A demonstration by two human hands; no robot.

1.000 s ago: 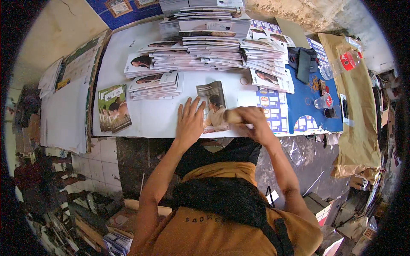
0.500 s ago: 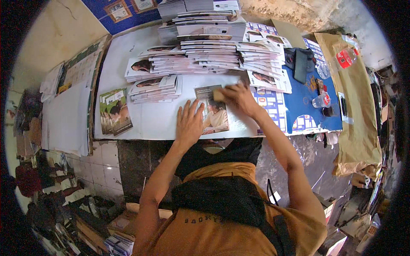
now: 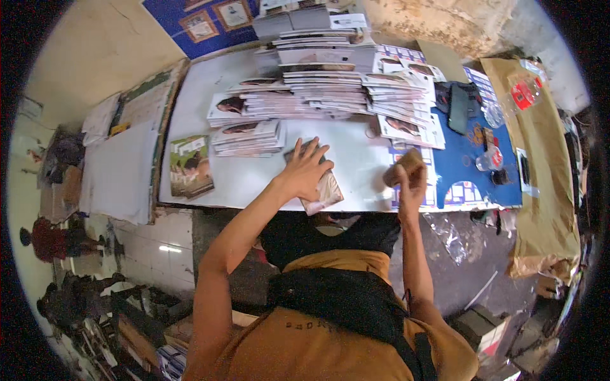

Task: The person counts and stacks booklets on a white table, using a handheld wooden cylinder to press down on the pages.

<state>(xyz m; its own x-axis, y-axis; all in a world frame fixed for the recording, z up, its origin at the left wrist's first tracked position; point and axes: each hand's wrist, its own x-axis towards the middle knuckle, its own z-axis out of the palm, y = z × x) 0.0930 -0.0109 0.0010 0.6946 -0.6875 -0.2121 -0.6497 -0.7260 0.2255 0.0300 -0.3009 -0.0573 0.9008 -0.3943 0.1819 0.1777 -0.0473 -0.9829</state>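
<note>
On the white tabletop near the front edge lies a booklet (image 3: 330, 192) with a photo cover. My left hand (image 3: 306, 173) rests flat on it, fingers spread, covering its middle. To the right, my right hand (image 3: 412, 188) grips a small tan-brown block (image 3: 413, 162), slightly blurred, whose material I cannot make out. That hand is apart from the booklet, over the printed sheet (image 3: 402, 151) at the table's right part. Beyond my left hand stands a low stack of white booklets (image 3: 249, 139). Farther left, a few green-covered booklets (image 3: 190, 169) lie overlapping.
Tall piles of booklets (image 3: 330, 89) fill the back of the table. On the blue surface at right are a phone (image 3: 457, 108), a plastic cup (image 3: 489, 160) and rubber bands (image 3: 475, 134). A clear bottle (image 3: 525, 94) lies on brown paper (image 3: 540, 190). A person (image 3: 54, 239) is at far left.
My right hand has moved off the booklet to the right with the block. My left hand has moved from the booklet's left side onto its middle. The whole view has shifted slightly.
</note>
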